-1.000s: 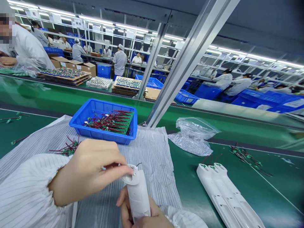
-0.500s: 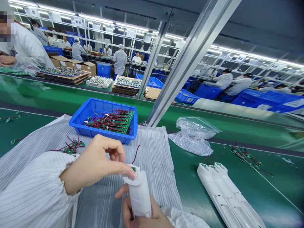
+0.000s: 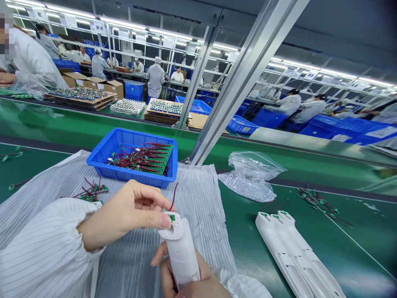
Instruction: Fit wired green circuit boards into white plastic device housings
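My right hand [image 3: 198,277] wraps round a white plastic housing [image 3: 183,258] that stands tilted, its open end up. A small green circuit board [image 3: 172,217] sits in that end, with a dark red wire [image 3: 174,196] rising from it. My left hand [image 3: 133,209] has its thumb at the board's left edge and its index finger stretched towards the wire; its fingers partly hide what they touch. Beyond the hands, a blue bin [image 3: 133,176] holds many green boards with red wires. More wired boards [image 3: 93,191] lie on the foam sheet [image 3: 204,198] by my left sleeve.
Three white housings [image 3: 297,252] lie side by side at the right, with boards at their ends. Behind them are a clear plastic bag [image 3: 248,184] and loose wired boards [image 3: 319,203]. A metal post [image 3: 229,91] rises behind the bin. Co-workers sit and stand further back.
My left thumb has drawn back from the housing's end, showing more of the board, and the index finger has reached out near the wire. My right hand still holds the housing.
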`<state>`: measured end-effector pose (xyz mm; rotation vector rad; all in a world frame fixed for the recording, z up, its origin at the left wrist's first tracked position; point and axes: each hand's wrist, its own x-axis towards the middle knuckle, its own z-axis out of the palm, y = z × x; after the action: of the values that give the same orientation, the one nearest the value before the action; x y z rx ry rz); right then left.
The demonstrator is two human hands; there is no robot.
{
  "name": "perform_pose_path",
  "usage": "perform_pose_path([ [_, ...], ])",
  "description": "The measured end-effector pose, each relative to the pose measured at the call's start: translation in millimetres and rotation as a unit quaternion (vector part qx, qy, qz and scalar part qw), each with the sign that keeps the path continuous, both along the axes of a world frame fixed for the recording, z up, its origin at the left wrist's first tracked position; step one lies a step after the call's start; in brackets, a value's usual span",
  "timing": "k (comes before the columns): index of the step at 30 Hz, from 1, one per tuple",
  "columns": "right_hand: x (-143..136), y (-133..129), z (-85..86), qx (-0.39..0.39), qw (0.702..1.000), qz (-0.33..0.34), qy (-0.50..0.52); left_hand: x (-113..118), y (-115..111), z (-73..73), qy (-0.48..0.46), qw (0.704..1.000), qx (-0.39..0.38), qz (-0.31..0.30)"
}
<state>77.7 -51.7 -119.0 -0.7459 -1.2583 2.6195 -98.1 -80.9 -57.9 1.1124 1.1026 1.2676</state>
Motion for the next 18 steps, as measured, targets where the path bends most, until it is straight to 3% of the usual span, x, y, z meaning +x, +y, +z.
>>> perform_pose_path([
  [6,-1,0,-1.6,-0.028,0.999,-0.014,0.03,0,-1,-3.5,0.012,0.999,0.046,0.017],
  [13,-15,4,1.2,-0.065,0.994,0.009,0.087,1,-2,-2.1,0.203,0.952,0.194,0.12],
  [18,-16,7,-5.2,-0.085,0.99,0.018,0.114,8,-5,-7.8,0.276,0.931,0.182,0.153],
])
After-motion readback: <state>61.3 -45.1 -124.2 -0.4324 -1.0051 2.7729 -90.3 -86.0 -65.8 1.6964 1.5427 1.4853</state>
